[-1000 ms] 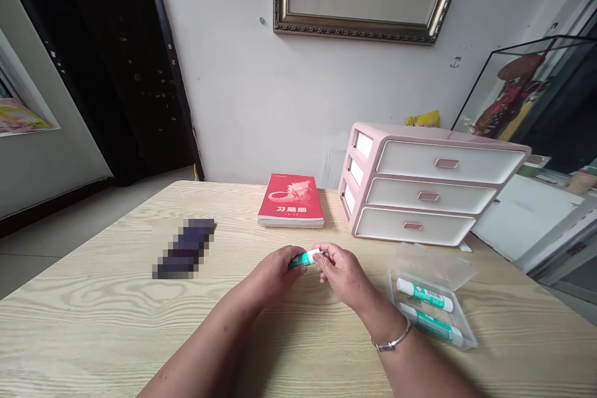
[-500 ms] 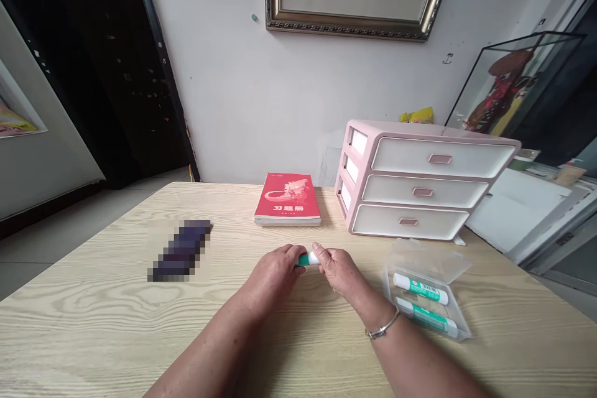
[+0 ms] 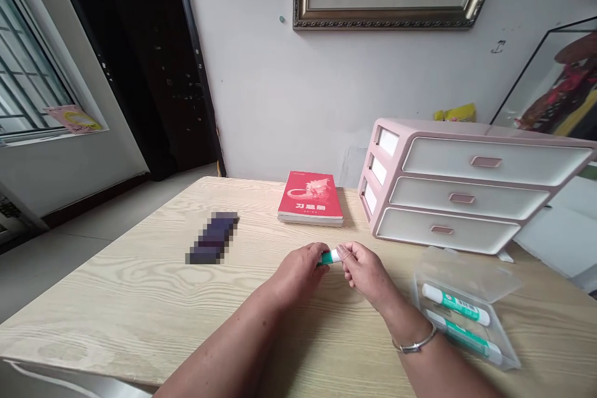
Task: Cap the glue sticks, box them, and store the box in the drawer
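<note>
A green and white glue stick (image 3: 330, 257) is held level above the table between my two hands. My left hand (image 3: 301, 272) is closed round its green end, which is partly hidden by the fingers. Thumb and fingers of my right hand (image 3: 367, 270) pinch the white end. To the right, a clear plastic case (image 3: 512, 353) lies with its lid folded back. Two more glue sticks rest inside it: the upper one (image 3: 457, 305) is in full view, while my right wrist partly covers the lower one (image 3: 469, 337).
A red book (image 3: 315, 194) lies beyond my hands. At the right rear stands a pink and white drawer unit (image 3: 461, 197). On the left is a dark, pixelated flat object (image 3: 213, 239). The wooden table (image 3: 140, 298) ends at a left edge.
My view has turned left, so everything sits farther right in the picture. Both hands stay on the glue stick; the right fingers have shifted slightly at its white end.
</note>
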Demonstrator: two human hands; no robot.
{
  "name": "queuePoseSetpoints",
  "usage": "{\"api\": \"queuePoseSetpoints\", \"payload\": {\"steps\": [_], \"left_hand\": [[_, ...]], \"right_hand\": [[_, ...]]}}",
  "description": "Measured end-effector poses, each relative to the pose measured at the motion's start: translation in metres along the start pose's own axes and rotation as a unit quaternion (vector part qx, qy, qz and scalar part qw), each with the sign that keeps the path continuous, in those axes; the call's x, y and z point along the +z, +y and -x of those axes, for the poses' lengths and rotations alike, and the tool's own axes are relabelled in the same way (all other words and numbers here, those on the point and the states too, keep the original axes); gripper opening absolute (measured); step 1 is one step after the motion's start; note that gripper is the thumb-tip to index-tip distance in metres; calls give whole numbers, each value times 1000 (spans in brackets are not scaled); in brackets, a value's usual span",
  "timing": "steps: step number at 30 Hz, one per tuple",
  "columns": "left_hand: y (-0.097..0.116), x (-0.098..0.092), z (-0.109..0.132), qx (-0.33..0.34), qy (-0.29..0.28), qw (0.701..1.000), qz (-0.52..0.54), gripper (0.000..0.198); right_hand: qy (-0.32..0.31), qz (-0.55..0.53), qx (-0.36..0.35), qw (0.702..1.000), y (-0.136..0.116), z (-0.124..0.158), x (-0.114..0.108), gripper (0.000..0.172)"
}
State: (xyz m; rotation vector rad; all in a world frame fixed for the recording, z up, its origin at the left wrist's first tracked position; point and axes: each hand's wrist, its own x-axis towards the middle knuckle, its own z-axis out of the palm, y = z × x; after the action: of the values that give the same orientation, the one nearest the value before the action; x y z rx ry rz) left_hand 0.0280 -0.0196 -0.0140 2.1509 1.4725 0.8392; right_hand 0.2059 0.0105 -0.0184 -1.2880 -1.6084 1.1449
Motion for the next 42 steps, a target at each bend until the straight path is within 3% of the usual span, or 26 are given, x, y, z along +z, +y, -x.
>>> {"api": "queuePoseSetpoints", "payload": {"steps": [3,7,10,13,24,28,31,37,42], "left_hand": [[-1,1,-2,-12,2,1000,16,31],[0,-8,-3,-84,3,989,123,31],[0,-13,-3,-151,52,964,212,50],[-2,-13,-4,-189,104,939,268,55],[3,-16,-2,-169,148,890,397,36],[-2,-13,-3,-162,168,879,416,38],[-3,-9,-3,-150,140,883,422,43],[5,4,1,-81,23,873,481,48],[13,9,1,-80,-32,831,549,47]], "right_hand": [[-2,-33,-7,999,-2,1,1,47],[28,-63,-53,996,-1,3,-1,55],[52,-53,-53,996,2,1,-1,53],[49,-39,-49,997,5,-1,0,50],[49,-35,-67,996,8,1,1,49],[54,-33,-79,995,7,1,0,49],[44,-41,-96,994,5,3,2,45],[-25,-61,-197,978,2,13,24,32],[51,-8,-229,972,1,16,33,29]]}}
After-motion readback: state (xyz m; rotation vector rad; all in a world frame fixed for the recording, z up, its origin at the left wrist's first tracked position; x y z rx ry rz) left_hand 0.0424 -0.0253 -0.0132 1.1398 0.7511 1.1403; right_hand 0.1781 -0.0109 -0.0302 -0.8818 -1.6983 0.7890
